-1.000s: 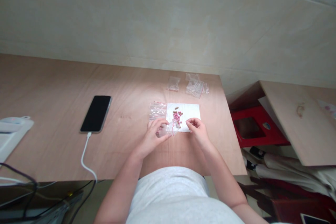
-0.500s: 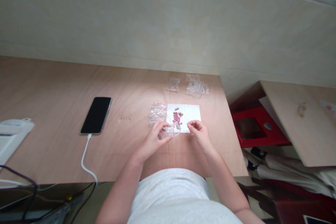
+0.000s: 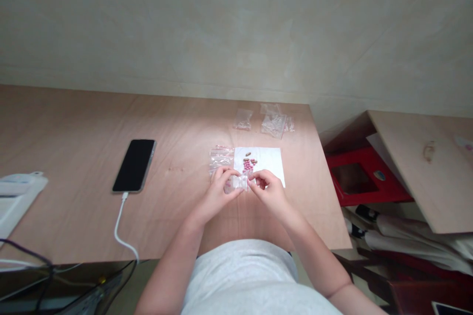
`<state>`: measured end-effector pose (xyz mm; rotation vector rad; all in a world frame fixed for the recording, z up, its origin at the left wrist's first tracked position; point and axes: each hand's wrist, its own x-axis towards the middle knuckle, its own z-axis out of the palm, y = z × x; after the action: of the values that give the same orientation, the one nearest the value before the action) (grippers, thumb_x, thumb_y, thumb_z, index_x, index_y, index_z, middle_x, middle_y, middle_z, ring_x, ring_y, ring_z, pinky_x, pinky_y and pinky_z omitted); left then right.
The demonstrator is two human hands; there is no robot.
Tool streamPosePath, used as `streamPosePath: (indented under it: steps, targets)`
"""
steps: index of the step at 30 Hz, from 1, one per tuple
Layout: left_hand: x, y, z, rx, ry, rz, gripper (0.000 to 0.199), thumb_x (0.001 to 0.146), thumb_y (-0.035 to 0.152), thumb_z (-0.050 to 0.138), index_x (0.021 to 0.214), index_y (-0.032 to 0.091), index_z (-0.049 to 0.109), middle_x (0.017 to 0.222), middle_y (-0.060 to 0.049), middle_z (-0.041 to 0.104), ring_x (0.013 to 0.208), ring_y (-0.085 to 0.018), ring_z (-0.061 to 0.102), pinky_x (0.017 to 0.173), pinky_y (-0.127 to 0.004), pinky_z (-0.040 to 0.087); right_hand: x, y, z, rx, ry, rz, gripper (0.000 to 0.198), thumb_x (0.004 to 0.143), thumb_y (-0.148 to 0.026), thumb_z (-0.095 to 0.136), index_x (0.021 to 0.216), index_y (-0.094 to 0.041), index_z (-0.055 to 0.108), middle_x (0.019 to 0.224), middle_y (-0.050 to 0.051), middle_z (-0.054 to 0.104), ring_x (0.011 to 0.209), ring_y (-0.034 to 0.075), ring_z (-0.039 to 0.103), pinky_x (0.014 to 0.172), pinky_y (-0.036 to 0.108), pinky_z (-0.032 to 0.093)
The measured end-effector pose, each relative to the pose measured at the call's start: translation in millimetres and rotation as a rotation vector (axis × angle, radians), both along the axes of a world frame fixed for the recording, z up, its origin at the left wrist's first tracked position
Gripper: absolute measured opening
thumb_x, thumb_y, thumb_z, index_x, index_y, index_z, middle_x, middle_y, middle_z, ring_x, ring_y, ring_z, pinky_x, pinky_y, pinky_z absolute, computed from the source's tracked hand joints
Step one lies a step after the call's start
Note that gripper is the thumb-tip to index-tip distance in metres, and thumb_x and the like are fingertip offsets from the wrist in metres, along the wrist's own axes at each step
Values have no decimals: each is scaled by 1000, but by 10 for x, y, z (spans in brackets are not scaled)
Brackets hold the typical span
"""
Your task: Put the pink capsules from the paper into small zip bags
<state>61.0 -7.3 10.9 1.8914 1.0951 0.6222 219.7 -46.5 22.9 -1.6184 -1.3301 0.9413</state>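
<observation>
A small clear zip bag (image 3: 241, 181) with a pink edge is between my hands at the front of a white paper sheet (image 3: 271, 160). My left hand (image 3: 219, 190) grips its left side, thumb below and fingers above. At the bag's right end, my right hand (image 3: 271, 190) pinches the pink edge. Small pink pills (image 3: 247, 165) are heaped on the paper, partly hidden behind the bag. Several darker capsules (image 3: 248, 154) lie at the top of the heap. More flat clear bags (image 3: 221, 156) with pink edges lie just left of the paper.
Clear bags (image 3: 273, 124) lie in a pile near the table's back right corner, beside a single bag (image 3: 243, 119). A phone (image 3: 134, 165) with a white cable (image 3: 117, 226) is at left. Right of the table is a shelf holding a red box (image 3: 364, 174).
My right hand has moved left from the paper's right side to the bag and now holds its edge. My left hand has kept its hold; the bag sits straighter.
</observation>
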Motion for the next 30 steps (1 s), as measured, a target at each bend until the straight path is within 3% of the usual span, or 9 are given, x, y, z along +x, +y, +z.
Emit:
streamPosePath:
  steps: [4, 8, 17, 22, 26, 30]
  targets:
    - [4, -4, -25, 18, 31, 31, 27, 70, 19, 61, 95, 25, 53, 102, -2, 44, 104, -20, 43, 89, -32, 36, 6, 18, -60, 9, -79, 10, 4, 69, -23, 56, 70, -20, 59, 61, -1, 45, 56, 12, 43, 55, 24, 37]
    - [14, -17, -44, -19, -12, 66, 29, 70, 20, 60, 97, 26, 52, 106, -3, 39, 106, -20, 42, 83, -29, 42, -10, 35, -106, 7, -105, 10, 6, 70, -22, 56, 71, -21, 61, 63, -1, 44, 57, 12, 44, 56, 24, 38]
    - [2, -38, -127, -40, -69, 122, 28, 71, 21, 60, 97, 24, 50, 108, -3, 38, 107, -19, 43, 86, -29, 42, 40, 26, -73, 27, 18, -14, 17, 75, -27, 51, 83, -21, 65, 70, 1, 51, 59, 11, 45, 58, 24, 39]
    - [-54, -48, -138, -68, -41, 130, 28, 72, 24, 58, 98, 24, 49, 109, -4, 39, 101, -18, 46, 81, -28, 44, 262, 59, -391, -46, -126, -173, 15, 70, -20, 52, 83, -18, 61, 76, 2, 53, 58, 11, 45, 61, 26, 41]
    - [-74, -45, -172, -57, -36, 132, 28, 72, 24, 58, 98, 24, 49, 108, -4, 39, 102, -19, 45, 81, -28, 44, 316, 96, -682, -78, -232, -103, 17, 68, -15, 53, 82, -18, 61, 79, 3, 53, 60, 12, 47, 64, 27, 42]
    - [-72, -31, -184, -38, -34, 122, 28, 72, 24, 59, 98, 23, 49, 108, -4, 40, 106, -19, 43, 83, -29, 43, 289, 149, -782, -52, -256, -58, 13, 69, -16, 53, 79, -19, 61, 81, 3, 52, 62, 12, 48, 65, 26, 41]
